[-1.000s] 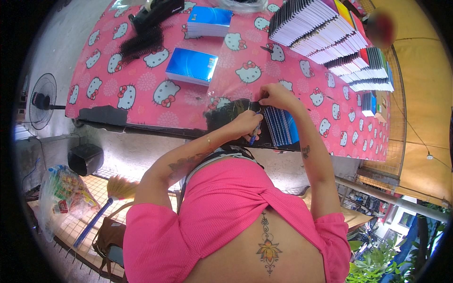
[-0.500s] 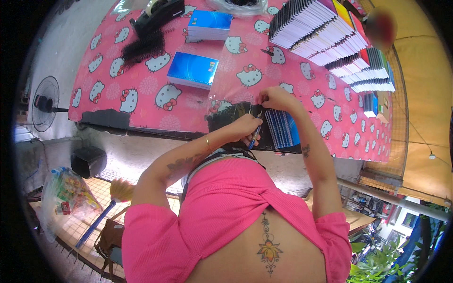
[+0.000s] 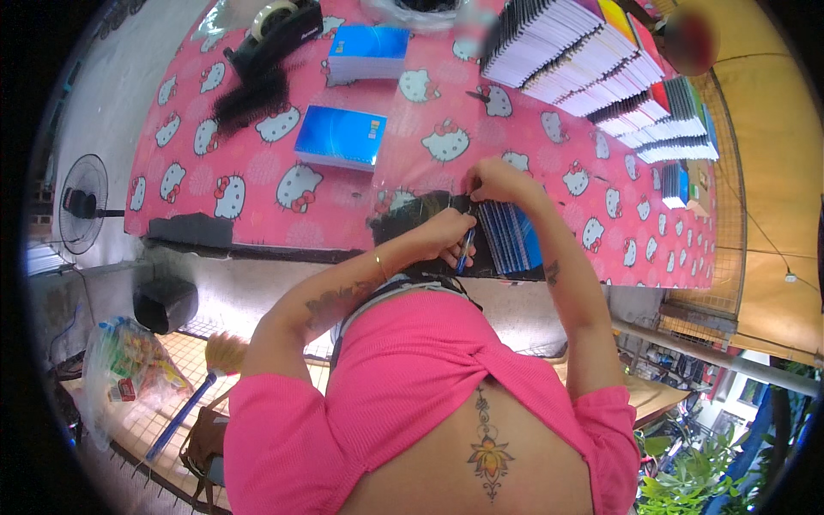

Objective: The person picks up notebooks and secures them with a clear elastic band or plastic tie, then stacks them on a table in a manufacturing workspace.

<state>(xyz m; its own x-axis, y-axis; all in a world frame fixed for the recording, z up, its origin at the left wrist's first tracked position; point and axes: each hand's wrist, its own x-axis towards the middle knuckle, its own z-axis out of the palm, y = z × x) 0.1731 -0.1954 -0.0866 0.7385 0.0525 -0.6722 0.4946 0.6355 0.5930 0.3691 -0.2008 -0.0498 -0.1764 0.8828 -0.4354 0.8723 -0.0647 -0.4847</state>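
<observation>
Near the table's front edge, my left hand [image 3: 451, 235] is closed around a thin blue-covered notebook [image 3: 465, 256], seen almost edge-on and partly hidden by my fingers. My right hand [image 3: 496, 184] has its fingers pinched together just above the top end of that notebook; whatever lies between the fingertips is too small to make out. Right beside it, under my right forearm, several blue spiral-bound notebooks [image 3: 511, 238] lie in a row on a black surface. Farther off to the left, two stacks of blue-covered pads, a nearer one [image 3: 341, 137] and a farther one [image 3: 367, 53], rest on the pink tablecloth [image 3: 257, 184].
A black tape dispenser [image 3: 279, 34] and a heap of black coils [image 3: 251, 99] sit at the back left. Tall rows of spiral notebooks [image 3: 549, 51] fill the back right. A fan [image 3: 83, 202], a broom [image 3: 225, 354] and a plastic bag [image 3: 129, 365] are at left.
The view has shifted slightly, so the table things sit a little differently. Both hands keep nearly the same pose, the left one on the notebook and the right one pinched above it.
</observation>
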